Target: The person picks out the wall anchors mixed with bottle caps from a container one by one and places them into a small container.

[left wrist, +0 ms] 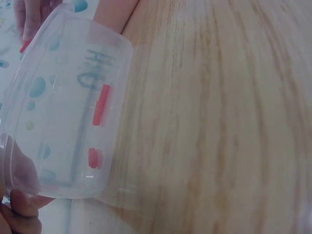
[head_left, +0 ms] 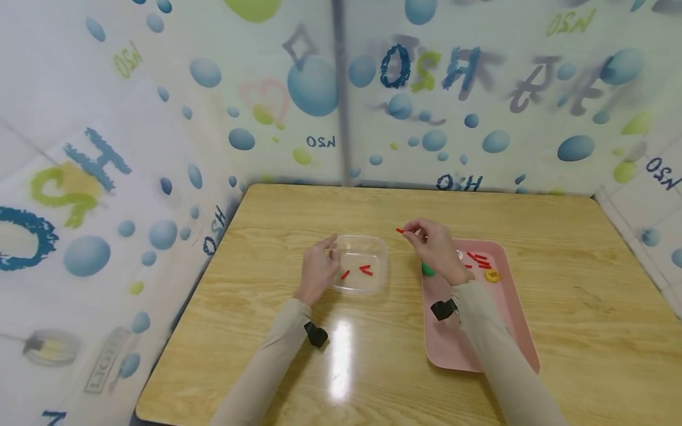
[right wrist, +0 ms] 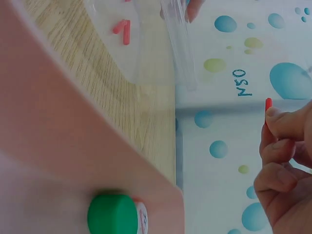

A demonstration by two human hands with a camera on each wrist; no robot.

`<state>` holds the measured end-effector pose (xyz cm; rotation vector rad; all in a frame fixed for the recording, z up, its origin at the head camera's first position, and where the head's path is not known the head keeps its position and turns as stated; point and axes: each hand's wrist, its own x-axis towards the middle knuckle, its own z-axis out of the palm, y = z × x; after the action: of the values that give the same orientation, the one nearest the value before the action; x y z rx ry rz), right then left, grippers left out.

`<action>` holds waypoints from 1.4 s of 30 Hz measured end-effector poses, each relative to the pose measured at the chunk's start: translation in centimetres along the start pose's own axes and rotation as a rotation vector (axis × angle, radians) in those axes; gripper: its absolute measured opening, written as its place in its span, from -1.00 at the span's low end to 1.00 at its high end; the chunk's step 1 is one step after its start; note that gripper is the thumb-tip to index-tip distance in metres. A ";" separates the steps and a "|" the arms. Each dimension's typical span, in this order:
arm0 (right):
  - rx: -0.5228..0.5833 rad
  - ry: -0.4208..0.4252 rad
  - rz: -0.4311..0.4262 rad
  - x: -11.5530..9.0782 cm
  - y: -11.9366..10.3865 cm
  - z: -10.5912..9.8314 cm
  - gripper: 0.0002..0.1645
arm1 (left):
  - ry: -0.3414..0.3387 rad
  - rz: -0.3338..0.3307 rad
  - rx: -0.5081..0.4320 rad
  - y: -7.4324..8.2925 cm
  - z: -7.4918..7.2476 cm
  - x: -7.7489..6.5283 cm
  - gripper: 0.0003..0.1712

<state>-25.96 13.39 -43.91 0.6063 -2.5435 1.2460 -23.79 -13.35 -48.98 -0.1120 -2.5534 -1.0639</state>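
My right hand [head_left: 433,247] pinches a small red stick [head_left: 399,231] between thumb and forefinger, in the air between the clear plastic container and the pink tray. The same red stick [right wrist: 268,104] pokes out past the fingertips in the right wrist view. On the left, my left hand [head_left: 317,267] grips the near-left wall of the clear container [head_left: 379,284] at its rim. Several short red sticks [head_left: 345,274] lie on the container's floor. Beneath my right wrist is the pink tray [head_left: 444,352], holding more red sticks [head_left: 481,257].
A yellow round cap [head_left: 492,276] and a green cap [head_left: 428,269] sit in the tray, the green one partly hidden by my right hand. The wooden table [head_left: 224,355] meets patterned curtains [head_left: 453,130] at its far and left sides.
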 end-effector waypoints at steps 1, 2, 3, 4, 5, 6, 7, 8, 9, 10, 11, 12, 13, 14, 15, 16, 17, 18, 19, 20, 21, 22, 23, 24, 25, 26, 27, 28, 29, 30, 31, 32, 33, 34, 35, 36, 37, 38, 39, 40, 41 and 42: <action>0.003 0.000 -0.002 0.1 -0.2 0.1 -0.89 | 0.000 0.000 0.004 0.0 0.0 0.0 -0.49; 0.001 -0.002 -0.007 0.1 -0.2 0.2 -0.89 | -0.004 -0.002 0.004 0.0 0.1 0.1 -0.48; 0.004 -0.005 -0.009 0.2 -0.3 0.3 -0.89 | -0.007 -0.003 0.005 0.0 0.1 0.1 -0.49; 0.006 -0.010 -0.008 0.3 -0.5 0.4 -0.88 | -0.009 -0.004 0.006 0.0 0.1 0.1 -0.49; 0.011 -0.018 -0.007 0.4 -0.6 0.5 -0.88 | -0.013 -0.006 0.005 0.0 0.1 0.1 -0.49; 0.013 -0.025 -0.007 0.4 -0.7 0.7 -0.88 | -0.015 -0.007 0.005 0.1 0.1 0.1 -0.48; 0.015 -0.033 -0.005 0.5 -0.8 0.8 -0.88 | -0.018 -0.011 0.004 0.1 0.0 0.1 -0.48; 0.015 -0.042 -0.003 0.6 -0.9 0.9 -0.88 | -0.022 -0.014 -0.001 0.1 0.0 0.1 -0.48; 0.015 -0.050 -0.001 0.7 -1.0 1.0 -0.88 | -0.021 -0.015 -0.002 0.2 -0.1 0.1 -0.48; 0.015 -0.056 -0.001 0.8 -1.1 1.1 -0.88 | -0.021 -0.018 -0.004 0.2 -0.1 0.1 -0.48; 0.015 -0.060 -0.003 0.9 -1.3 1.2 -0.88 | -0.023 -0.022 -0.007 0.2 -0.1 0.1 -0.48; 0.013 -0.062 -0.005 1.0 -1.4 1.3 -0.88 | -0.024 -0.025 -0.009 0.3 -0.2 0.1 -0.48; 0.014 -0.066 -0.008 1.1 -1.4 1.4 -0.88 | -0.026 -0.027 -0.011 0.3 -0.2 0.0 -0.48; 0.013 -0.070 -0.009 1.2 -1.5 1.6 -0.88 | -0.026 -0.027 -0.014 0.3 -0.2 0.0 -0.48; 0.014 -0.074 -0.010 1.2 -1.6 1.7 -0.88 | -0.026 -0.028 -0.016 0.3 -0.2 0.0 -0.48; 0.019 -0.080 -0.010 1.3 -1.7 1.8 -0.88 | -0.028 -0.029 -0.018 0.2 -0.2 0.1 -0.48; 0.023 -0.086 -0.011 1.4 -1.7 1.9 -0.88 | -0.028 -0.030 -0.015 0.2 -0.2 0.1 -0.48; 0.028 -0.092 -0.011 1.4 -1.8 2.0 -0.88 | -0.027 -0.029 -0.015 0.2 -0.2 0.1 -0.48; 0.032 -0.098 -0.010 1.5 -1.9 2.2 -0.88 | -0.026 -0.028 -0.012 0.2 -0.2 0.2 -0.48; 0.036 -0.104 -0.006 1.6 -1.9 2.3 -0.88 | -0.025 -0.028 -0.009 0.3 -0.2 0.2 -0.48; 0.041 -0.110 -0.003 1.7 -2.0 2.5 -0.88 | -0.025 -0.028 -0.011 0.3 -0.3 0.2 -0.48; 0.043 -0.114 -0.003 1.8 -2.1 2.7 -0.88 | -0.026 -0.028 -0.007 0.3 -0.3 0.3 -0.48; 0.045 -0.118 -0.003 1.8 -2.1 2.8 -0.88 | -0.027 -0.029 -0.008 0.3 -0.3 0.3 -0.48; 0.048 -0.121 -0.006 1.9 -2.2 3.0 -0.88 | -0.030 -0.030 -0.013 0.3 -0.3 0.3 -0.48; 0.049 -0.124 -0.008 2.0 -2.3 3.2 -0.88 | -0.034 -0.032 -0.016 0.3 -0.3 0.3 -0.49; 0.052 -0.126 -0.013 2.0 -2.5 3.4 -0.88 | -0.036 -0.034 -0.020 0.3 -0.3 0.2 -0.49; 0.055 -0.129 -0.018 2.1 -2.6 3.6 -0.88 | -0.039 -0.037 -0.024 0.3 -0.3 0.2 -0.49; 0.060 -0.130 -0.026 2.1 -2.7 3.8 -0.88 | -0.040 -0.037 -0.023 0.2 -0.3 0.2 -0.49; 0.065 -0.128 -0.034 2.2 -2.7 4.0 -0.89 | -0.040 -0.036 -0.028 0.2 -0.3 0.2 -0.49; 0.068 -0.127 -0.042 2.2 -2.8 4.2 -0.89 | -0.038 -0.035 -0.032 0.2 -0.3 0.1 -0.48; 0.070 -0.127 -0.049 2.2 -2.9 4.4 -0.89 | -0.034 -0.034 -0.031 0.2 -0.3 0.1 -0.48; 0.070 -0.126 -0.056 2.2 -2.9 4.6 -0.90 | -0.029 -0.031 -0.031 0.2 -0.3 0.1 -0.48; 0.068 -0.127 -0.064 2.1 -2.9 4.8 -0.89 | -0.027 -0.031 -0.030 0.1 -0.3 0.2 -0.48; 0.066 -0.128 -0.067 2.1 -3.0 5.0 -0.89 | -0.026 -0.029 -0.032 0.2 -0.3 0.2 -0.48; 0.060 -0.129 -0.070 2.1 -3.1 5.1 -0.89 | -0.023 -0.027 -0.029 0.2 -0.3 0.2 -0.48; 0.056 -0.134 -0.072 2.1 -3.1 5.3 -0.88 | -0.020 -0.027 -0.023 0.2 -0.3 0.2 -0.48; 0.053 -0.139 -0.071 2.1 -3.2 5.4 -0.87 | -0.018 -0.027 -0.018 0.2 -0.3 0.2 -0.48; 0.052 -0.146 -0.069 2.0 -3.3 5.4 -0.86 | -0.017 -0.027 -0.013 0.2 -0.3 0.2 -0.48; 0.053 -0.153 -0.063 2.0 -3.3 5.5 -0.85 | -0.018 -0.028 -0.013 0.2 -0.3 0.2 -0.48; 0.054 -0.158 -0.055 2.1 -3.4 5.5 -0.86 | -0.017 -0.027 -0.010 0.2 -0.3 0.2 -0.48; 0.053 -0.160 -0.055 2.1 -3.4 5.5 -0.85 | -0.015 -0.029 -0.006 0.2 -0.3 0.3 -0.48; 0.054 -0.163 -0.051 2.1 -3.4 5.5 -0.85 | -0.014 -0.031 -0.008 0.1 -0.3 0.3 -0.48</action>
<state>-26.40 6.62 -44.04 0.8104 -2.6131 1.3008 -23.95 -13.49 -48.60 -0.0828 -2.5718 -1.0880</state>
